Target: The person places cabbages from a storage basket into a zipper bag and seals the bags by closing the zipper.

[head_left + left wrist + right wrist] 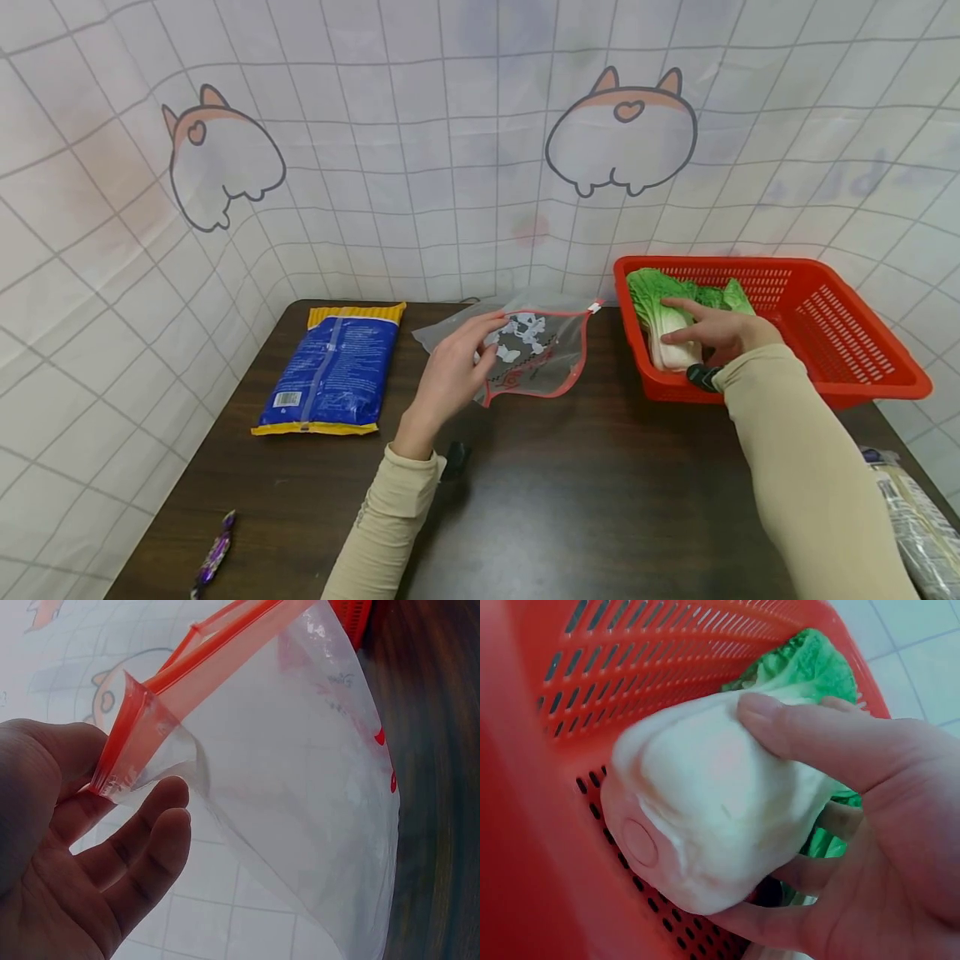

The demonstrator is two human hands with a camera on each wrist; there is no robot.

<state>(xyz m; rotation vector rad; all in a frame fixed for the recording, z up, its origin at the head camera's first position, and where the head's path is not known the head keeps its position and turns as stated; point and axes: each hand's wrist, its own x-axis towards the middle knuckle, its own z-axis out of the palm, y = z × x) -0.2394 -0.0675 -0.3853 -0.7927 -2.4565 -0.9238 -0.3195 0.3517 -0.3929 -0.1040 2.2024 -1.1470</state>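
My left hand [453,367] pinches one corner of a clear slider zip bag [564,360] with a red edge and white print. In the left wrist view the thumb and index finger hold the red zip strip [217,667], while the other fingers are beside the clear plastic. At the right, my right hand [723,329] grips a Chinese cabbage [651,292] with green leaves and a white base, lying inside the red basket [873,390]. The right wrist view shows thumb and fingers curled round the cabbage's white body [720,772]; part of its leaves is hidden.
A blue and yellow packet [330,371] lies on the dark table [570,500] at the left. Nearer is a purple wrapped candy [215,552]. Some clear-wrapped package [918,517] sits at the right edge. A white grid-patterned cloth [450,150] hangs behind.
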